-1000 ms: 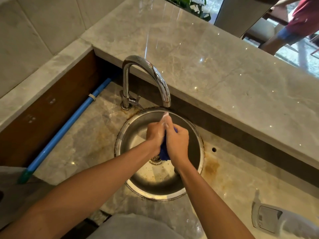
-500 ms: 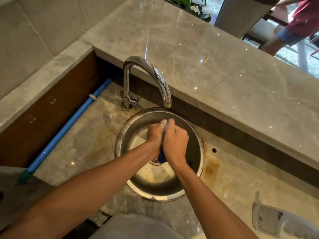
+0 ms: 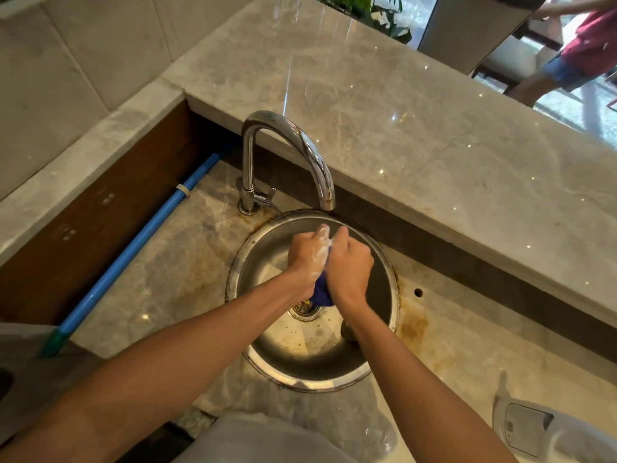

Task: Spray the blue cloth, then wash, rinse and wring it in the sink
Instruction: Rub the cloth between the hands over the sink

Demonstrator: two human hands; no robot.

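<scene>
Both my hands are over the round steel sink [image 3: 374, 369], pressed together around the blue cloth [image 3: 321, 294]. My left hand [image 3: 305, 255] grips the cloth's left side and has white suds on its fingers. My right hand [image 3: 350, 267] grips the right side, knuckles up. Only a dark blue bunch of the cloth shows below the two fists, above the drain [image 3: 305, 310]. The chrome tap [image 3: 290, 145] arches over the sink's far rim; I see no water stream from its spout.
A raised marble counter [image 3: 417, 128] runs behind the sink. A blue pole [image 3: 133, 259] lies along the left wall. A white spray bottle [image 3: 547, 429] lies at the bottom right. A person stands beyond the counter at top right [image 3: 581, 51].
My hands have kept rubbing the cloth between them, shifting slightly; suds now show more on the left hand's fingers. Less blue cloth sticks out at the top.
</scene>
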